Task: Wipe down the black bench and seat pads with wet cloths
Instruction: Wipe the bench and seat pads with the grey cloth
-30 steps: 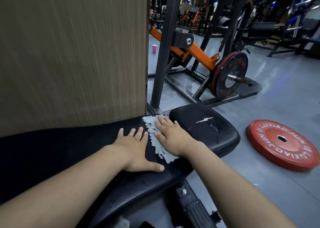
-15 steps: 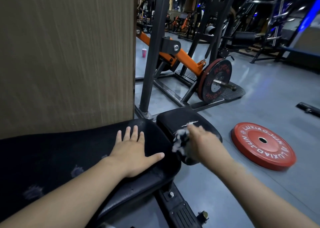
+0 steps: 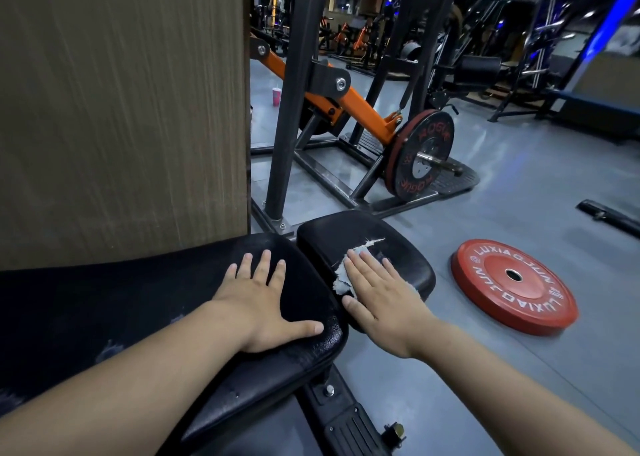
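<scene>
Cloth (image 3: pixel 341 281): pale, frayed, crumpled rag, mostly hidden under the right hand (image 3: pixel 379 296). It lies on the near left part of the seat pad (image 3: pixel 346 230), with only its ragged left edge showing. Judged light, limp and damp, so it will bunch or slide out if pushed from one edge. Best driven with a flat palm over its middle, which is how the hand sits now: fingers straight and together, pressing down, not curled round anything.

Left hand (image 3: pixel 263 300): flat on the end of the long bench pad (image 3: pixel 138 300), fingers spread and thumb out, holding nothing. Looks like a brace.

Seat pad: black vinyl, cushioned, probably gives a little under load. There is a white tear (image 3: pixel 372 241) just ahead of the right fingertips. Frayed cloth could catch there, so light pressure over it. Cannot tell how wet the pad is.

The bench pad surface is cracked and scuffed near the left thumb. A narrow gap runs between the two pads. Bench frame (image 3: pixel 349 417) with bolts shows below.

Room: gym with a grey floor (image 3: pixel 519 185). Wood-grain panel (image 3: pixel 121 109) stands directly behind the bench pad. Red bumper plate (image 3: pixel 512 286) lies flat on the floor right of the seat pad. Beyond is an orange-armed lever machine with a black plate (image 3: pixel 420 156) loaded. Pink cup (image 3: pixel 276 96) sits on the floor far back.
</scene>
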### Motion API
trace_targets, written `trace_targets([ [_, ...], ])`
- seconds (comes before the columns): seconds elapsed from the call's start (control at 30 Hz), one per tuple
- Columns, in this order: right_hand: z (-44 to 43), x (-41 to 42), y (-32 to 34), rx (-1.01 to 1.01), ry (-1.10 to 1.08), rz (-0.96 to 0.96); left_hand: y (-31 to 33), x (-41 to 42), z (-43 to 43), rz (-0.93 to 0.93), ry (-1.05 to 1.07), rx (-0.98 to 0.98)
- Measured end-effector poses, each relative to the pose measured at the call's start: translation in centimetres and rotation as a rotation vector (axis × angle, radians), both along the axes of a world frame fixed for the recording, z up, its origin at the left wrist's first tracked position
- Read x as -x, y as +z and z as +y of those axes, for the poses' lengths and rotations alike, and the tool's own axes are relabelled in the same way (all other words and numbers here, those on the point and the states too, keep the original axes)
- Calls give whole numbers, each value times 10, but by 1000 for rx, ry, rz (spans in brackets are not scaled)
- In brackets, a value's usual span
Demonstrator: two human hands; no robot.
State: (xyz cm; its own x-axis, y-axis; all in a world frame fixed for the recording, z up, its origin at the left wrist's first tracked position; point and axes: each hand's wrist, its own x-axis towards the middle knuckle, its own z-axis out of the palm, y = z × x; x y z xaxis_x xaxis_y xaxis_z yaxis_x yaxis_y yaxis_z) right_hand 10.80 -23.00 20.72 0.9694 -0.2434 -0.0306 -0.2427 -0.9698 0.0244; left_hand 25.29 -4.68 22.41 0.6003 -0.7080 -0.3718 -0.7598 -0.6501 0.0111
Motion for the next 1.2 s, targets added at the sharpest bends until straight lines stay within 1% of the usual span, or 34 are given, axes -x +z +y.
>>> trace_targets([
  [0.1, -4, -26, 1, -48, -22, 32, 1, 0, -3, -6, -3, -33],
  [0.27, -12, -110, 5, -100, -107, 34, -1, -1, -3, -10, 1, -29],
  [0.37, -14, -134, 9, -134, -143, 41, -1, 1, -1, 3, 10, -21],
  [0.47, -10, -111, 10, -140, -115, 48, 3, 1, -2, 23, 11, -35],
  [0.63, 13, -8, 5, -68, -5, 1, 7, 4, -4, 37, 18, -58],
  [0.7, 9, 17, 3, -67, -7, 7, 8, 4, -5, 41, 20, -61],
  [0.8, -23, 24, 3, -76, -81, 1, 8, 4, -5, 42, 17, -58],
  [0.93, -76, 21, 4, -144, -260, -41, 8, 3, -4, 43, 19, -60],
  [1.03, -88, 16, 3, -193, -328, -65, 8, 3, -3, 48, 22, -54],
  [1.13, -75, 14, 0, -176, -310, -93, 8, 3, -4, 46, 26, -54],
  [1.2, -52, 15, 1, -134, -207, -89, 8, 3, -5, 48, 30, -60],
])
